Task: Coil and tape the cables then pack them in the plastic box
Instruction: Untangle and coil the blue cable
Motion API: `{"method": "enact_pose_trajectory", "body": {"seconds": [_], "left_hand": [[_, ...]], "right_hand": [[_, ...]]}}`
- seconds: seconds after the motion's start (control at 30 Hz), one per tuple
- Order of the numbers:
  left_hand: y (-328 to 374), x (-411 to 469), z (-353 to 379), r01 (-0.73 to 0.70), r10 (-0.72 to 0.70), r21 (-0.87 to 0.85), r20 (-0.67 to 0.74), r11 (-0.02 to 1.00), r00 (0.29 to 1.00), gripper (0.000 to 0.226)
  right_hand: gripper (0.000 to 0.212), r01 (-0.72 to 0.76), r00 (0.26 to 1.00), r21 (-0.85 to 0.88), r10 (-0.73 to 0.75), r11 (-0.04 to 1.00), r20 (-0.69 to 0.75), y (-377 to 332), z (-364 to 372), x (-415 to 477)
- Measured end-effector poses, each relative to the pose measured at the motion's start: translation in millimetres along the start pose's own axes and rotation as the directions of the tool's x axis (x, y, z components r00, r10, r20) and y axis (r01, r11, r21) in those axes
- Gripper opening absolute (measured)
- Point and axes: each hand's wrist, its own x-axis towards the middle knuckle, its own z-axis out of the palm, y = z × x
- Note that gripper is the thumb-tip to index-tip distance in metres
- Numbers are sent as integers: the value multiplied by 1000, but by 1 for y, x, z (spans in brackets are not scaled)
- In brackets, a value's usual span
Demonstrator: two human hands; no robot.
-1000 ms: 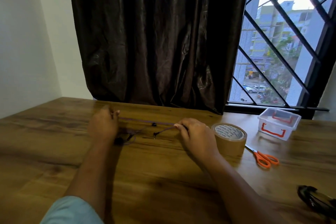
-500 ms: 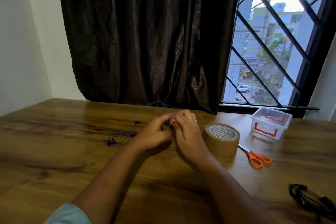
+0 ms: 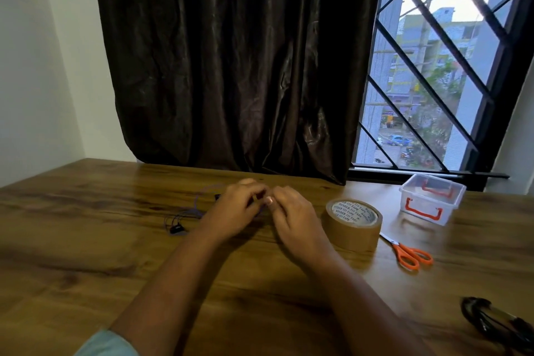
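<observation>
A thin purple cable (image 3: 196, 205) with small black ends lies on the wooden table (image 3: 86, 240), looping left of my hands. My left hand (image 3: 237, 211) and my right hand (image 3: 291, 214) meet at mid-table, fingertips together, both pinching the cable between them. The pinched stretch is mostly hidden by my fingers. A roll of brown tape (image 3: 352, 222) stands just right of my right hand. A clear plastic box (image 3: 430, 199) with red handles sits open at the back right.
Orange-handled scissors (image 3: 407, 253) lie right of the tape roll. A dark coiled cable bundle (image 3: 497, 324) lies at the table's front right corner. A dark curtain (image 3: 231, 66) and a barred window (image 3: 433, 81) stand behind the table.
One second ago my hands were apart, stretching the cable. They have come together at mid-table, folding the cable, and the loose loop has slid a little left.
</observation>
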Motion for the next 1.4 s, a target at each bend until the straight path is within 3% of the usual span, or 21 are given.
{"method": "enact_pose_trajectory", "body": {"seconds": [0.1, 0.23, 0.4, 0.5, 0.67, 0.77, 0.83, 0.9, 1.0, 1.07, 1.17, 1.27, 1.4], "left_hand": [[0, 1, -4, -60, 69, 121, -74, 991, 995, 13], [-3, -1, -7, -43, 93, 257, -188, 966, 978, 14], [-12, -6, -23, 127, 24, 454, -313, 882, 949, 20], [-31, -12, -46, 230, 3, 465, -447, 855, 894, 19], [-51, -20, -58, 330, -67, 365, -576, 870, 814, 20], [-38, -15, -43, 230, -80, 223, -533, 947, 842, 16], [-27, -11, -28, 147, -30, 235, -438, 961, 898, 17], [-15, -7, -13, 45, 60, 291, -343, 956, 937, 18], [1, -4, 2, -88, 141, 224, -230, 971, 963, 16], [5, -4, 6, -120, 152, 159, -208, 980, 966, 16], [1, -3, 1, -99, 118, 89, -237, 991, 964, 14], [-8, -4, -8, -50, 62, 57, -241, 997, 969, 17], [-20, -3, -20, 15, -5, 33, -272, 999, 962, 16]], "right_hand": [[10, -63, 993, 25, 65, 998, -102, 2, 4, 1], [16, -86, 990, -54, 79, 995, -120, 5, 6, 3], [21, -202, 951, -112, 167, 973, -262, 13, -2, 3], [23, -313, 913, -140, 257, 940, -316, 19, -9, 4], [33, -441, 897, -265, 407, 857, -174, 26, -5, -1], [35, -413, 910, -385, 388, 826, -144, 22, -3, -3], [33, -295, 955, -427, 253, 855, -155, 17, 2, -3], [42, -182, 979, -330, 139, 926, -149, 8, 7, -1], [59, -109, 993, -165, 99, 980, -69, -3, 14, 1], [44, -62, 998, -88, 60, 994, -32, -3, 15, 1], [22, -128, 991, -139, 123, 982, -44, 5, 9, 2], [20, -238, 967, -236, 208, 942, -146, 14, 1, 5], [16, -284, 945, -231, 231, 931, -233, 12, -4, 9]]}}
